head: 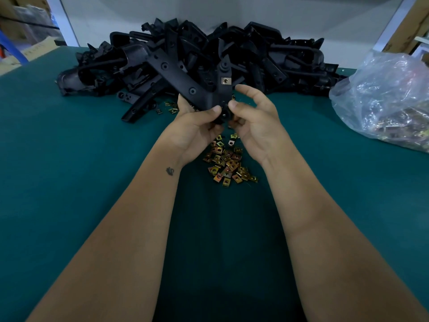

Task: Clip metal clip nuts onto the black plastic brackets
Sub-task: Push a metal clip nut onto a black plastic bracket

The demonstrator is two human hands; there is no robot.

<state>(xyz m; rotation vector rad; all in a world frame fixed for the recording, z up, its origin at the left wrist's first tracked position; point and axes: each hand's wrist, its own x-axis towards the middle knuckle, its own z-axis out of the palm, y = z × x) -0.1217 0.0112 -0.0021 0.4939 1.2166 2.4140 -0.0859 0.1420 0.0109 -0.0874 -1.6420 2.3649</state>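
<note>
I hold a black V-shaped plastic bracket (185, 83) up above the green table. My left hand (197, 126) grips its lower corner, thumb on the front face. My right hand (253, 119) pinches the same corner from the right, its upper fingers loosely spread. One metal clip nut (226, 81) sits clipped on the bracket's right arm. A loose heap of brass-coloured clip nuts (226, 162) lies on the table right below my hands. What sits between my fingertips at the corner is hidden.
A big pile of black brackets (267, 56) fills the back of the green table (81, 159). A clear plastic bag of clip nuts (385, 101) lies at the right. A few stray nuts (170, 108) lie near the pile's front edge.
</note>
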